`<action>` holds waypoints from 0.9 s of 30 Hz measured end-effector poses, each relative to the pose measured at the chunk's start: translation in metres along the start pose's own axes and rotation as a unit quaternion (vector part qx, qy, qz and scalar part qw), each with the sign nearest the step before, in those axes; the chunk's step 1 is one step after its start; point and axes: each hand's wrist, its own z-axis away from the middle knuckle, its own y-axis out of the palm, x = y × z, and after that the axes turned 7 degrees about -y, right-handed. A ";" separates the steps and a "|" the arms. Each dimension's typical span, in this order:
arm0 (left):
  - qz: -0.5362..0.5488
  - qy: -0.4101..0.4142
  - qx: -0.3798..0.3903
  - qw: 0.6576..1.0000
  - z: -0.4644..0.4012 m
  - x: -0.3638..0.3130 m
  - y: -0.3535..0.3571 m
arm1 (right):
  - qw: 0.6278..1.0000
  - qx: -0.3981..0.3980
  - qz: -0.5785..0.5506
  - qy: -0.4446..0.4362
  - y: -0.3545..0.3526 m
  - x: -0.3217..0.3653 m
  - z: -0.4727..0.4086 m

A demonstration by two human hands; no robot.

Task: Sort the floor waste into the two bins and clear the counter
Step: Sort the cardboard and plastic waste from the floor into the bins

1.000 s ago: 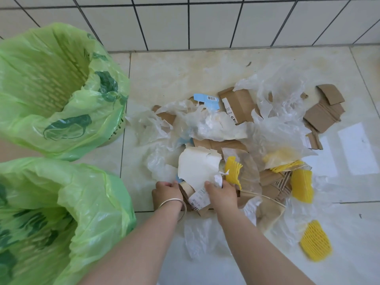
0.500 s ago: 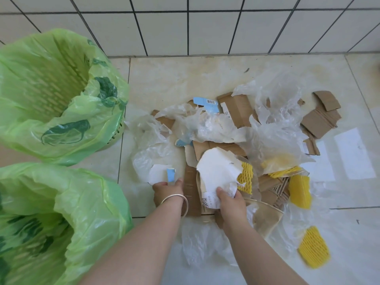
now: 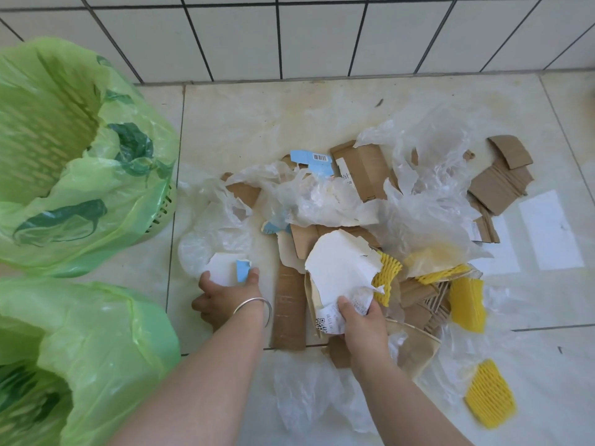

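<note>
A heap of waste lies on the tiled floor: torn brown cardboard [image 3: 365, 170], clear plastic bags [image 3: 428, 204], yellow foam nets [image 3: 467, 302]. My left hand [image 3: 225, 297], with a silver bangle on the wrist, grips a small white paper scrap with a blue patch [image 3: 227, 268] at the heap's left edge. My right hand [image 3: 360, 320] holds a large torn white paper [image 3: 341, 268] together with a printed label, lifted over the heap. Two bins lined with green bags stand at the left: the far bin [image 3: 96, 175] and the near bin [image 3: 106, 355].
A white tiled wall [image 3: 289, 37] runs along the back. A long cardboard strip [image 3: 289, 310] lies between my hands. Another clear bag [image 3: 309, 394] lies under my right forearm, and a loose yellow foam net [image 3: 489, 392] sits at the lower right.
My left hand has moved left and taken hold of the white and blue scrap. My right hand has lifted the white paper up and to the right. The camera has tilted down slightly.
</note>
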 end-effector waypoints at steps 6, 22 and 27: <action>-0.110 0.126 -0.015 0.986 -0.006 -0.009 -0.003 | 1.000 0.000 -0.011 0.001 -0.001 0.004 -0.004; -0.039 0.289 0.054 0.955 0.031 -0.037 -0.015 | 0.998 -0.028 -0.065 0.003 -0.024 0.019 -0.010; 0.002 0.139 0.197 0.970 0.016 -0.040 0.000 | 0.998 -0.021 -0.064 0.001 -0.021 0.024 -0.015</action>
